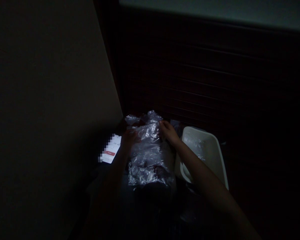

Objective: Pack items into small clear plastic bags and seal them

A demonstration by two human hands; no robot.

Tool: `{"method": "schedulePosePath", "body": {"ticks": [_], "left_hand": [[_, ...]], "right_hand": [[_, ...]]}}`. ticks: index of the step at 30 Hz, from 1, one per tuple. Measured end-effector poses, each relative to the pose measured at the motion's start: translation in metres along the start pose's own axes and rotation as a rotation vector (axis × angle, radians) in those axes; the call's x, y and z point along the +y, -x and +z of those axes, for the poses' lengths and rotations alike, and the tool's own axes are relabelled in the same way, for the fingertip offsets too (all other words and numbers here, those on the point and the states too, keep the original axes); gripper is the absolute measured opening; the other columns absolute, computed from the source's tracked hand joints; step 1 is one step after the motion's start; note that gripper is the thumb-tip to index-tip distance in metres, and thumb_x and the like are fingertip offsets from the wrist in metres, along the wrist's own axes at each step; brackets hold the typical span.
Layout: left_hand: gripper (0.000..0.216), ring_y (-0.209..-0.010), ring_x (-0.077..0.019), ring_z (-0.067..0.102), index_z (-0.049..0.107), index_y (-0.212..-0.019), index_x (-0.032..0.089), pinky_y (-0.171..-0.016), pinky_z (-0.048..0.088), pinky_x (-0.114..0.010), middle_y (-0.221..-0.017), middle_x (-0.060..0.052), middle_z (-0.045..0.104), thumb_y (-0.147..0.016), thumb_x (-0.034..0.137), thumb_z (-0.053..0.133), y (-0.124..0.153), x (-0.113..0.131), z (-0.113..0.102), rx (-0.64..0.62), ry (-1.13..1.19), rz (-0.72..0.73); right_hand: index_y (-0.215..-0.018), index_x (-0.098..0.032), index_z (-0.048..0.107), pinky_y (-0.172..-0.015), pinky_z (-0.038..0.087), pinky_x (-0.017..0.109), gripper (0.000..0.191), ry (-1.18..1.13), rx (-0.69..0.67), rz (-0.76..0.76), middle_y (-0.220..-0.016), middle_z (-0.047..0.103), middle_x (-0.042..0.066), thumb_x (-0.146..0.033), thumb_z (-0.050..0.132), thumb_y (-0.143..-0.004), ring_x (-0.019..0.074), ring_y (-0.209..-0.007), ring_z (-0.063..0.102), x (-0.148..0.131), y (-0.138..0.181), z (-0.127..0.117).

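Observation:
A crinkled clear plastic bag [150, 151] lies spread out in front of me, shining in the dim light. My right hand [168, 130] pinches its upper right edge between thumb and fingers. On the other side, my left hand [130, 137] is at the bag's left edge; its fingers are dark and blurred, partly behind the film, so their grip does not show. More crumpled clear plastic [153, 116] sticks up just beyond both hands. What lies under the bag is too dark to make out.
Right of the bag stands a pale plastic bin [218, 153] with clear plastic inside. A lit phone [111, 151] lies by my left forearm. A plain wall [52, 83] rises on the left, and dark slatted panelling [202, 66] stands behind.

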State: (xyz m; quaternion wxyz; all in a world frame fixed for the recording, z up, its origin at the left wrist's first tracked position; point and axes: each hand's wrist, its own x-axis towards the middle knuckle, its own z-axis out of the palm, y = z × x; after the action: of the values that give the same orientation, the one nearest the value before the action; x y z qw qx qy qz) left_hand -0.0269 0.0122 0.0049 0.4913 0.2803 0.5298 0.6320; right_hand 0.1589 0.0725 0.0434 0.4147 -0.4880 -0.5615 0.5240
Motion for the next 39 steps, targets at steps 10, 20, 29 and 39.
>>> {"method": "schedulePosePath", "body": {"ticks": [10, 20, 29, 39], "left_hand": [[0.043, -0.066, -0.0167, 0.062, 0.056, -0.087, 0.017, -0.053, 0.052, -0.028, -0.073, -0.001, 0.061, -0.056, 0.040, 0.074, -0.008, -0.005, -0.005, 0.003, 0.012, -0.036], [0.053, -0.070, -0.0134, 0.062, 0.055, -0.107, 0.021, -0.058, 0.052, -0.023, -0.078, 0.000, 0.061, -0.058, 0.025, 0.075, -0.001, -0.001, -0.005, -0.098, 0.092, 0.019], [0.053, -0.063, -0.0119, 0.059, 0.060, -0.107, 0.016, -0.052, 0.049, -0.022, -0.072, -0.002, 0.062, -0.059, 0.035, 0.074, -0.005, 0.000, -0.008, 0.000, 0.047, 0.082], [0.041, -0.056, -0.0087, 0.054, 0.065, -0.099, 0.018, -0.044, 0.044, -0.019, -0.072, 0.000, 0.059, -0.063, 0.037, 0.069, -0.006, -0.003, -0.012, -0.024, 0.022, 0.075]], "right_hand": [[-0.090, -0.018, 0.055, -0.052, 0.042, 0.023, 0.036, -0.019, 0.013, -0.039, -0.065, 0.055, -0.003, -0.038, 0.066, -0.062, 0.0104, -0.055, 0.051, 0.006, -0.004, -0.004], [-0.101, -0.022, 0.043, -0.045, 0.036, 0.021, 0.042, -0.066, 0.117, 0.003, -0.061, 0.048, -0.007, -0.035, 0.061, -0.065, 0.0084, -0.048, 0.044, 0.009, -0.005, -0.004], [-0.102, -0.023, 0.039, -0.056, 0.047, 0.027, 0.049, -0.109, 0.068, 0.007, -0.081, 0.053, -0.002, -0.024, 0.059, -0.058, 0.0113, -0.060, 0.054, 0.009, -0.004, -0.004], [-0.094, -0.023, 0.047, -0.053, 0.045, 0.022, 0.038, -0.045, 0.046, -0.068, -0.101, 0.054, 0.001, -0.020, 0.056, -0.057, 0.0075, -0.059, 0.051, 0.012, -0.008, -0.007]]}}
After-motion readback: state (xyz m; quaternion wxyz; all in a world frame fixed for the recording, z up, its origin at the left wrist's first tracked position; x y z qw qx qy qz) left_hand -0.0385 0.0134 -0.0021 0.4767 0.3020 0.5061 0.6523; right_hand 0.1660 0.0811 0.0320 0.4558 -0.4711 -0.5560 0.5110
